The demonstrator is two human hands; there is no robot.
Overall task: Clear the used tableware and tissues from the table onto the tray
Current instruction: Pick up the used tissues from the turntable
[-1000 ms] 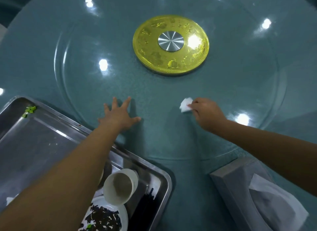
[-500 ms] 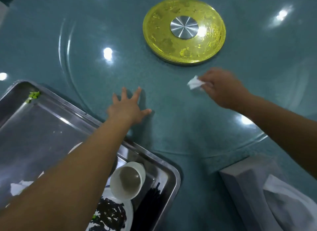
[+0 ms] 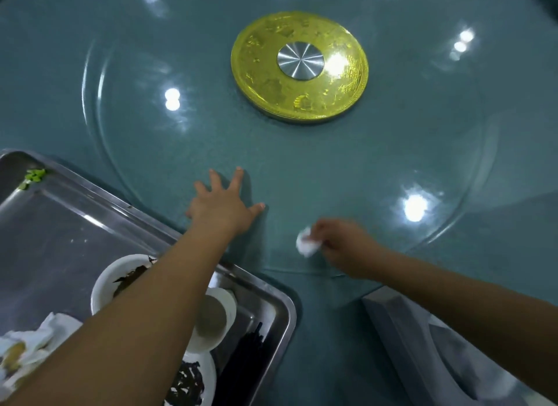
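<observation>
My right hand (image 3: 347, 245) pinches a small crumpled white tissue (image 3: 306, 245) against the glass turntable (image 3: 302, 170) near its front edge. My left hand (image 3: 223, 204) lies flat on the glass with fingers spread, holding nothing. The steel tray (image 3: 75, 224) sits at the lower left under my left forearm. On it are a white bowl (image 3: 105, 288) with dark scraps, a small white cup (image 3: 214, 318), a plate (image 3: 193, 384) with dark leftovers, dark chopsticks (image 3: 247, 354) and used tissues (image 3: 33, 345).
A gold disc (image 3: 299, 73) with a steel hub marks the turntable's centre. A grey tissue box (image 3: 437, 354) stands at the lower right beneath my right forearm. Green food bits (image 3: 34, 176) lie in the tray's far corner.
My right hand has pulled the tissue back across the glass toward me and to the left. My left hand has stayed flat on the turntable.
</observation>
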